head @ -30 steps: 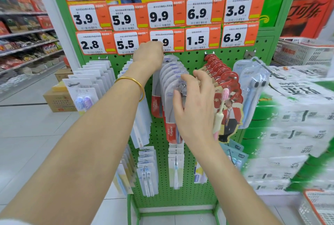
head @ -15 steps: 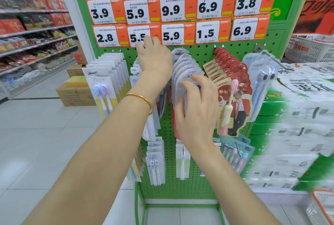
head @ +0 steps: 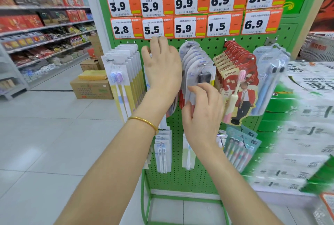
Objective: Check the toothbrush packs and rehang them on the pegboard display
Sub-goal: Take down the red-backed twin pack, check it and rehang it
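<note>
Green pegboard [head: 189, 179] in shop aisle [head: 54, 134]: our left hand [head: 162, 69] was up under the 5.5 tag [head: 153, 28], fingers straight. Our right hand [head: 202, 112] pinched grey toothbrush packs [head: 197, 62] hanging mid-board. Pulling too hard cd slide packs off & drop them.

Bare forearms; thin gold bangle [head: 144, 122] on left wrist.

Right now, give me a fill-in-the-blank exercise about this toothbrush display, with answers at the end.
The gold bracelet sits on the ____ wrist.
The price tag just above the left hand reads ____.
The red packs beside the right hand, which grips the grey packs, carry the brand ____.
Answers: left; 5.5; canban.
</note>
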Tool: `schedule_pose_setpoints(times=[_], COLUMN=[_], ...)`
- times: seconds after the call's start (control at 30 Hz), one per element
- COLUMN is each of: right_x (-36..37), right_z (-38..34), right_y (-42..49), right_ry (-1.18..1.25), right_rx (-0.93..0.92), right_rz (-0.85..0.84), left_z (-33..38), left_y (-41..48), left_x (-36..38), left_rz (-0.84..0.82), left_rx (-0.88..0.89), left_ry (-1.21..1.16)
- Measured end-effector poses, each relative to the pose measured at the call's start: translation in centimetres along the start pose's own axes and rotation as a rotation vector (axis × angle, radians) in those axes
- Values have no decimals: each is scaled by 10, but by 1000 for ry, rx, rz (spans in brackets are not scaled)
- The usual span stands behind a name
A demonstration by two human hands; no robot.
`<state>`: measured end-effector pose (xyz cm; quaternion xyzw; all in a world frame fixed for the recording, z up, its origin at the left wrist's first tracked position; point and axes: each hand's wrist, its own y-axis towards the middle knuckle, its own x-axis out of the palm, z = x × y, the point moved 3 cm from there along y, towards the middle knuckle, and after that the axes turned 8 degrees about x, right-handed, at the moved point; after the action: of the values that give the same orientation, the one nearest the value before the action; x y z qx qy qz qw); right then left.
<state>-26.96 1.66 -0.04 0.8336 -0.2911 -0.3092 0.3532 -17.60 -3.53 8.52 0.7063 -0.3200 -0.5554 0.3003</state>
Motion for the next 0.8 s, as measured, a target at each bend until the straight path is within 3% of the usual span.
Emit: schedule_pose_setpoints(times=[0.2, 0.4, 0.6, 0.7, 0.8], right_x=[5, 13, 11, 8, 0], right_z=[4, 12, 34, 51, 66], right_y=[-9, -16, -30, -41, -53], right_ry=[125, 253, 348, 492, 590], right_rx=[63, 166, 318, 440, 522], right_rz=[-79, -224, -455, -620, -708], left_z=[-10, -16, -24, -19, -6], left_y=[-22, -49, -81, -92, -108], left_x=[-11, -24, -29, -17, -4], left_rz=[-58, 61, -75, -197, -214], left_rx=[-71, -167, -207, -243, -345], left_ry=[-111, -183, -741, -903, -1112])
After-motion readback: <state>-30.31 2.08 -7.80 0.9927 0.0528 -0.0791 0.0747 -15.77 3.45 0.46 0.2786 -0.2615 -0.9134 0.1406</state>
